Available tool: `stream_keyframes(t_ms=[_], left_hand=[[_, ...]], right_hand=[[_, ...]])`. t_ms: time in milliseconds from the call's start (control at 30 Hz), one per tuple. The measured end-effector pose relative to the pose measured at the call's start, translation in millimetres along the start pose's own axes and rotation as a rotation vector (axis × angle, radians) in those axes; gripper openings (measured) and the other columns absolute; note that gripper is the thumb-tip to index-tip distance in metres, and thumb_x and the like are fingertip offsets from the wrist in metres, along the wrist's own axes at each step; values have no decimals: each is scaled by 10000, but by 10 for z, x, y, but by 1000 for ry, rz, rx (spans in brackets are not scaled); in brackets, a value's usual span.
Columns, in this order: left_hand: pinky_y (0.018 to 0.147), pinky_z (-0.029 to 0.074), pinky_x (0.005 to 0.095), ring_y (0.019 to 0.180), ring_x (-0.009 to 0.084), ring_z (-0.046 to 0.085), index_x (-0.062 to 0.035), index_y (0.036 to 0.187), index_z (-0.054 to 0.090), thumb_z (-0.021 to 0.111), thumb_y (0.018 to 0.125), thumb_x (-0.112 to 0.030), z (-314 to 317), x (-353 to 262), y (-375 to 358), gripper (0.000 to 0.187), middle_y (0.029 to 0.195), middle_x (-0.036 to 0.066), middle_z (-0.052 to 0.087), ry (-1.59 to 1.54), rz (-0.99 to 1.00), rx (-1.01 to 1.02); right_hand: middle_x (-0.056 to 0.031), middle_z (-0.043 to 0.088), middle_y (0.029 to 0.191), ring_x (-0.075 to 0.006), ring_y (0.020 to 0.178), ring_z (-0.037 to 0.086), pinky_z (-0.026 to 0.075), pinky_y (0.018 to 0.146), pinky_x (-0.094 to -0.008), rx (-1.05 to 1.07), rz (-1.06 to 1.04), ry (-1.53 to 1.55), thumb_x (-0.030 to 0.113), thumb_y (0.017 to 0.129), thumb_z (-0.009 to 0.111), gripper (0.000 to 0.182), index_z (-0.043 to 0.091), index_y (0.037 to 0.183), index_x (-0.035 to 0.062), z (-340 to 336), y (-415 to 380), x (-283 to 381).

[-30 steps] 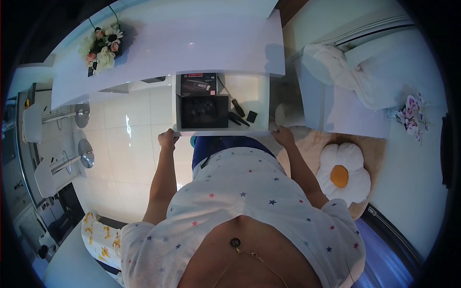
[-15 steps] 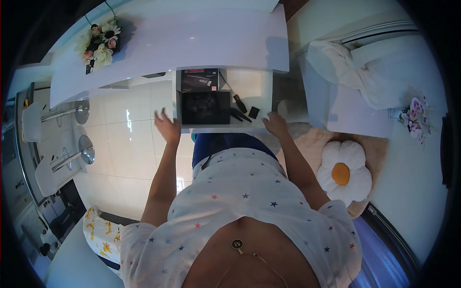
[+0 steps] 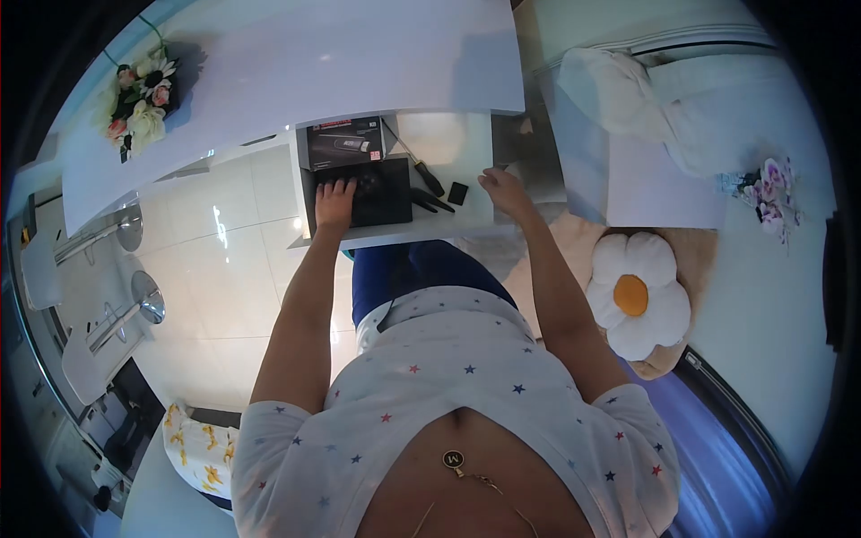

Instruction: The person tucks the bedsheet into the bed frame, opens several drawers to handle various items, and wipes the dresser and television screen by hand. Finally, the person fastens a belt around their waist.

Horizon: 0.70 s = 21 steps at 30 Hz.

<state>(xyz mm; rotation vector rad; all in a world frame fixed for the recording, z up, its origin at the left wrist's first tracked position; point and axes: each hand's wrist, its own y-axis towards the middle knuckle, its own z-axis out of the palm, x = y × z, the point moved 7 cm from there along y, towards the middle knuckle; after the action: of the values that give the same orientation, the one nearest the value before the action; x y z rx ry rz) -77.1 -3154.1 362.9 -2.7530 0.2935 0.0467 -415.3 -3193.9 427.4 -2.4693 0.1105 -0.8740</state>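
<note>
An open white drawer (image 3: 448, 134) pulled from under the white table holds several items. My left hand (image 3: 335, 208) lies with fingers extended on the left part of a flat black box (image 3: 384, 197). My right hand (image 3: 508, 192) is at the drawer's right side wall, its fingers curled over the edge. Behind the black box sits a dark printed box (image 3: 344, 143) with a device pictured on it. To the right are a screwdriver (image 3: 429, 177) with a dark handle, a black two-handled tool like pliers (image 3: 432, 201), and a small black square item (image 3: 458, 193).
A flower arrangement (image 3: 142, 103) stands on the white tabletop (image 3: 341, 54). To the right are a white cabinet (image 3: 646, 193), purple flowers (image 3: 771, 197) and a flower-shaped cushion (image 3: 639, 296). Bar stools (image 3: 148, 298) stand on the left over pale floor tiles (image 3: 197, 269).
My left hand has moved from beside the drawer onto the black box. My right hand has shifted forward along the drawer's right side. The view has shifted slightly.
</note>
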Motion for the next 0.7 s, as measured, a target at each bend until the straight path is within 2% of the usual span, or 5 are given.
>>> stream_keyframes(t_ms=[100,400,500,600,700], left_hand=[[1010,332,452,1187,302,430,-154,1284,416,566,778,-117,14,111,-78,529,1255,97,470,-85,-38,-170],[923,419,434,1166,319,438,-168,1310,412,521,798,-91,77,252,-42,529,1208,110,494,-21,-42,-7],[851,464,418,1164,309,449,-179,1305,420,483,831,-125,78,239,-44,481,1215,102,493,76,-11,-50],[875,452,419,1187,310,436,-186,1311,417,488,830,-114,108,234,-47,491,1274,98,469,59,-6,-64],[925,425,423,1228,320,402,-177,1348,371,550,782,-83,94,210,-59,601,1337,123,422,65,27,-34]], right_hand=[[-218,614,1029,-357,984,580,452,843,-405,10,16,5,332,869,523,383,593,1065,9,26,-97,-155],[-226,616,961,-372,928,585,455,799,-423,156,13,-25,323,861,519,360,607,988,-2,501,-106,86],[-234,613,953,-377,922,583,452,799,-429,226,11,-45,314,857,519,347,615,961,-3,671,42,182],[-236,613,951,-380,922,582,451,803,-434,268,34,-65,306,856,514,340,624,941,-3,846,158,133],[-234,613,961,-375,930,585,451,814,-433,286,67,-133,281,852,510,326,621,943,-11,993,276,-13]])
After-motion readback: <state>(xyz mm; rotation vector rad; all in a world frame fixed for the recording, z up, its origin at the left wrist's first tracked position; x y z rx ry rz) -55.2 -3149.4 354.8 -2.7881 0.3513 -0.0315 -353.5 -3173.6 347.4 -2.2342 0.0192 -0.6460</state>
